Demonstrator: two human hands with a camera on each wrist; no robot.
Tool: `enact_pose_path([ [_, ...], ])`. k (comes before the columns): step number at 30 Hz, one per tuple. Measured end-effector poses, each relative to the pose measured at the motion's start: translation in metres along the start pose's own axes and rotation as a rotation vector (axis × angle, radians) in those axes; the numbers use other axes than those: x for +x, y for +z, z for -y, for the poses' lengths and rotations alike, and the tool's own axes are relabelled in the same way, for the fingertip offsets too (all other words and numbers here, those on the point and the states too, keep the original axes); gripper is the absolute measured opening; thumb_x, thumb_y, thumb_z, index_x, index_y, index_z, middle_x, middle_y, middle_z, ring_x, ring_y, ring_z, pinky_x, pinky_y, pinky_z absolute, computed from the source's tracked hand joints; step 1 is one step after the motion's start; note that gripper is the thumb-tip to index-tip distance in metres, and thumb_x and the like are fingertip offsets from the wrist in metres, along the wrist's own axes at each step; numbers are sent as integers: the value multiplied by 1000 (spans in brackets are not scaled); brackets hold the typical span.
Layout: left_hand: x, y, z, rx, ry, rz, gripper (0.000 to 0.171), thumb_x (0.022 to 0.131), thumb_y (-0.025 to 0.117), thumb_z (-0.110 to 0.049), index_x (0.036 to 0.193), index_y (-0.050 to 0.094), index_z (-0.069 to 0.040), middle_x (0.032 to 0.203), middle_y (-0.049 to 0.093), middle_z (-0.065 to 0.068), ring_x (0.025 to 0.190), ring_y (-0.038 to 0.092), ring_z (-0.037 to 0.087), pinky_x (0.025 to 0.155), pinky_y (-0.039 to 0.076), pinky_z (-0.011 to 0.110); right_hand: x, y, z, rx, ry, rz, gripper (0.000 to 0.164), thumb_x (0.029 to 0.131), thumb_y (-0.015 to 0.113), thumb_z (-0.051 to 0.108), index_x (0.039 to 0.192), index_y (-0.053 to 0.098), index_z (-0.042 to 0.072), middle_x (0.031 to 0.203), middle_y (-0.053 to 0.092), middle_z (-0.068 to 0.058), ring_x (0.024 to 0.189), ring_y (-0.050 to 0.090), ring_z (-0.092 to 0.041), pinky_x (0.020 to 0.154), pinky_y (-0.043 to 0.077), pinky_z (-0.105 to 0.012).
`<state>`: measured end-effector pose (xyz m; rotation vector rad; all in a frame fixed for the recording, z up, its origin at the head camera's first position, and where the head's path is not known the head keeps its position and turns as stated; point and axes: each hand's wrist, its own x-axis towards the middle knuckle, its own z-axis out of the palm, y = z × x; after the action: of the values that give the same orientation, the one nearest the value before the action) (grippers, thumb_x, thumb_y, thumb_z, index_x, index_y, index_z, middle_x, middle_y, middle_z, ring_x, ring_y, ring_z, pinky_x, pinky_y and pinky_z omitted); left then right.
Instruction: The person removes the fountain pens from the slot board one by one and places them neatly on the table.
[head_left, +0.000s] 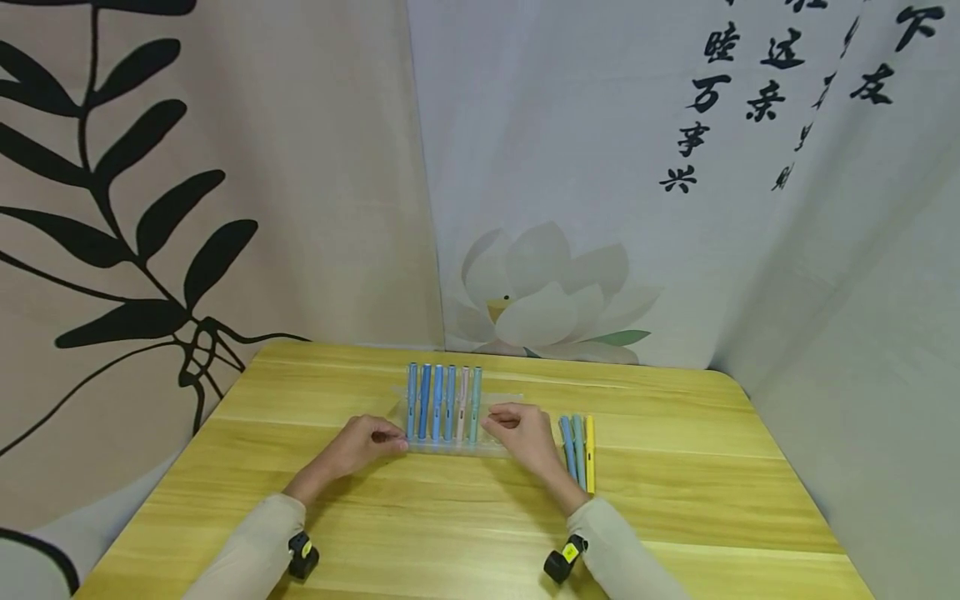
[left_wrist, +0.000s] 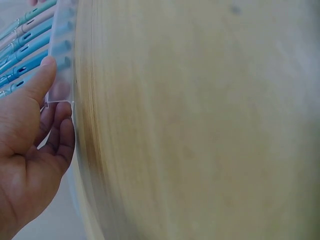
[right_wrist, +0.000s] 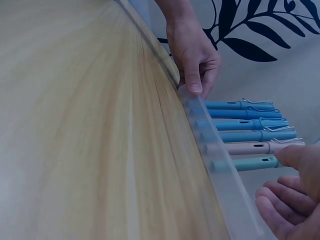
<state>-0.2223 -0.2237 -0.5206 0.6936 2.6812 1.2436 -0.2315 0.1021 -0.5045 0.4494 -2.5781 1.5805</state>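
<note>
Head view: left grip (head_left: 367,439) is pinching the near left corner of the clear pen stand (head_left: 491,450), mid-worktop (head_left: 450,517). Right grip (head_left: 527,432) looks empty, fingers loosely bent, just right of the mint pen (head_left: 476,404), whose long axis runs near-far. Loose blue pen (head_left: 567,442), teal pen (head_left: 578,442) and yellow pen (head_left: 590,454) lie right, nearer that hand; wrist hides some ends.

Left wrist view: racked pens' far ends get cut off.

Right wrist view: thumb covers the mint pen's far end, can't tell if it's touching.
</note>
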Motion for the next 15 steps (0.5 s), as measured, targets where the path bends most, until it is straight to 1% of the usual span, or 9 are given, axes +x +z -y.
enact_pose_path([
  [7, 0, 1, 1, 6, -4, -5, 17, 98, 71, -27, 104, 79, -13, 94, 73, -6, 79, 61, 7, 71, 52, 25, 6, 9, -3, 2, -17, 5, 27, 94, 76, 25, 114, 77, 6, 100, 78, -7, 87, 74, -19, 76, 59, -30],
  [10, 1, 0, 1, 8, -3, -4, 15, 98, 71, -26, 103, 79, -14, 94, 74, -6, 77, 60, 7, 70, 52, 25, 7, 11, -1, 14, -3, 13, 28, 94, 76, 26, 115, 77, 7, 101, 78, -6, 89, 74, -19, 76, 59, -31],
  [15, 1, 0, 1, 18, -1, 2, 14, 98, 71, -26, 100, 79, -15, 93, 74, -6, 74, 57, 7, 69, 51, 25, 8, 15, 0, 24, 19, 18, 29, 93, 77, 28, 114, 78, 8, 99, 78, -6, 87, 74, -18, 73, 59, -31],
])
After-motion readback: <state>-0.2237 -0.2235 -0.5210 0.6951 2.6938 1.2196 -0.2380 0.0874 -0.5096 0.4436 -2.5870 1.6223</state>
